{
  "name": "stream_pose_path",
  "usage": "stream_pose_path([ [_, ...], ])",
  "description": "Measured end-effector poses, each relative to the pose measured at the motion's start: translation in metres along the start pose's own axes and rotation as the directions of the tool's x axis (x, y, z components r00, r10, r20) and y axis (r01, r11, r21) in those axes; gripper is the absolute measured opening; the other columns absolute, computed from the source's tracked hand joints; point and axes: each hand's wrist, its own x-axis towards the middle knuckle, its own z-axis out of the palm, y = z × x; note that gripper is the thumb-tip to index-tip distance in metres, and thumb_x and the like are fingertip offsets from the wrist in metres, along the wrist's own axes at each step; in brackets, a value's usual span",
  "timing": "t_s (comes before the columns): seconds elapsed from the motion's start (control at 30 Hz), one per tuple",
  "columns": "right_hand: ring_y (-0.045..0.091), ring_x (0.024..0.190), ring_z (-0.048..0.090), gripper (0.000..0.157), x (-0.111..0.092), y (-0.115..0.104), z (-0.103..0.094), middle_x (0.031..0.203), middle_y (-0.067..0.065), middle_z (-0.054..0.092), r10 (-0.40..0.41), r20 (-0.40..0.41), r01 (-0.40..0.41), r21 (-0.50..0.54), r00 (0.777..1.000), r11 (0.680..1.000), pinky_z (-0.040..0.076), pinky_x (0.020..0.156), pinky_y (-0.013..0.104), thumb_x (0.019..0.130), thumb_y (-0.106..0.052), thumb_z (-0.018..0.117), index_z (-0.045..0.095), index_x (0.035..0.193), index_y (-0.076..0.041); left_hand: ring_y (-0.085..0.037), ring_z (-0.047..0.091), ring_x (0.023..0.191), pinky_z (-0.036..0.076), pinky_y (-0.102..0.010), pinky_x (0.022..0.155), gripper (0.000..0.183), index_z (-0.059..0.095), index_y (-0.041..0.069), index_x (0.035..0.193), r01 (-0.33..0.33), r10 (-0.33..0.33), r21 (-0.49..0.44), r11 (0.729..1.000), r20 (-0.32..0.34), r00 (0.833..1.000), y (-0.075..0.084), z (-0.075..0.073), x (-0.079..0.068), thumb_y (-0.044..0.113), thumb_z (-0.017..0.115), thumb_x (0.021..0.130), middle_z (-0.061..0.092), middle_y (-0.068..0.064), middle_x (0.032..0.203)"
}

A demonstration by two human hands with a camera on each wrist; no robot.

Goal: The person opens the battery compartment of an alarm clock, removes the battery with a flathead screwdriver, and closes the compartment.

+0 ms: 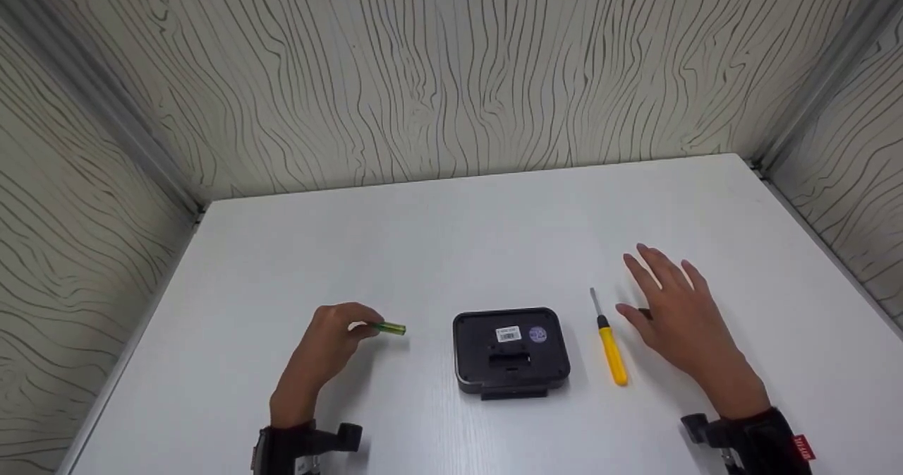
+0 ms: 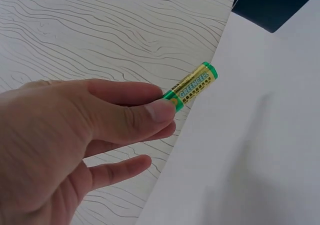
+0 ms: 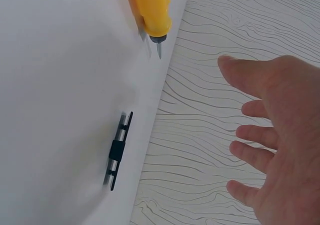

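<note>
My left hand (image 1: 326, 348) pinches a green and gold battery (image 2: 194, 85) between thumb and fingers, by one end. The battery's free end points right, toward a black rectangular device (image 1: 476, 344) lying on the table. An uncovered slot shows in the middle of the device, below a white barcode sticker and a round purple one. My right hand (image 1: 681, 320) is spread with nothing in it, to the right of a yellow-handled screwdriver (image 1: 611, 355). A small thin black cover (image 3: 118, 150) lies by this hand, largely hidden under it in the head view.
The white table (image 1: 395, 249) runs back to a wood-grain patterned wall (image 1: 437, 73). Similar side panels stand at left and right, with grey metal posts (image 1: 116, 94) at the corners. Black camera mounts (image 1: 758, 440) are strapped to both wrists.
</note>
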Motion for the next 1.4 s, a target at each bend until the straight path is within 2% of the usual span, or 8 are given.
stream_pose_path([
  [0.23,0.038,0.128,0.046,0.071,-0.001,0.001,0.001,0.142,0.023,0.048,-0.015,-0.023,0.015,0.004,1.0,1.0,0.034,0.103,0.062,0.076,-0.02,0.08,0.051,0.137,0.0,-0.019,0.071,0.09,0.058,-0.036,0.081,0.02,0.077,0.007,0.087,0.086,-0.086,-0.008,0.996,-0.012,0.996,-0.016,0.001,-0.002,-0.008,0.075,0.074,0.076,-0.003,0.09],
  [0.4,0.038,0.128,0.045,0.071,-0.001,0.0,0.0,0.142,0.023,0.048,-0.014,-0.022,0.014,0.005,1.0,1.0,0.034,0.103,0.063,0.075,-0.02,0.081,0.051,0.137,0.0,-0.019,0.07,0.094,0.058,-0.036,0.083,0.02,0.077,0.008,0.089,0.159,-0.159,-0.024,0.987,-0.003,0.987,-0.022,0.002,-0.004,-0.007,0.074,0.075,0.076,-0.004,0.092],
  [0.57,0.038,0.13,0.044,0.071,0.0,-0.001,0.0,0.143,0.023,0.047,-0.004,-0.005,0.004,0.007,1.0,1.0,0.033,0.104,0.063,0.076,-0.02,0.081,0.051,0.138,0.0,-0.021,0.07,0.095,0.057,-0.038,0.084,0.02,0.077,0.008,0.09,0.195,-0.194,-0.033,0.98,0.021,0.981,-0.028,0.003,-0.006,-0.007,0.072,0.077,0.076,-0.005,0.094],
  [0.77,0.038,0.13,0.043,0.071,0.0,-0.002,-0.001,0.144,0.022,0.046,0.007,0.007,-0.007,0.021,1.0,1.0,0.032,0.105,0.063,0.076,-0.019,0.08,0.05,0.138,-0.001,-0.02,0.069,0.097,0.057,-0.038,0.085,0.019,0.077,0.009,0.091,0.263,-0.261,-0.036,0.964,0.034,0.965,-0.033,0.003,-0.006,-0.005,0.072,0.078,0.075,-0.005,0.095],
  [1.0,0.038,0.131,0.043,0.071,0.001,-0.002,-0.001,0.144,0.023,0.046,0.015,0.022,-0.015,0.028,1.0,0.999,0.032,0.105,0.064,0.077,-0.019,0.08,0.05,0.138,0.0,-0.021,0.069,0.097,0.056,-0.037,0.083,0.019,0.077,0.007,0.091,0.26,-0.26,-0.025,0.965,0.025,0.965,-0.036,0.003,-0.007,-0.006,0.072,0.078,0.075,-0.006,0.095],
  [1.23,0.038,0.129,0.044,0.069,-0.001,0.0,0.001,0.143,0.023,0.047,-0.01,-0.001,0.01,0.02,1.0,1.0,0.032,0.104,0.062,0.078,-0.021,0.078,0.05,0.138,0.0,-0.024,0.067,0.105,0.053,-0.044,0.093,0.021,0.077,0.01,0.095,0.331,-0.332,0.012,0.943,0.044,0.942,-0.035,0.004,-0.008,-0.003,0.072,0.08,0.075,-0.005,0.099],
  [1.4,0.038,0.129,0.044,0.07,-0.001,0.0,0.0,0.143,0.023,0.046,0.002,0.015,-0.002,0.012,1.0,1.0,0.033,0.104,0.062,0.078,-0.021,0.078,0.05,0.138,-0.001,-0.026,0.067,0.106,0.054,-0.044,0.093,0.02,0.077,0.008,0.095,0.324,-0.324,0.014,0.946,0.061,0.944,-0.034,0.006,-0.008,-0.004,0.071,0.08,0.075,-0.007,0.101],
])
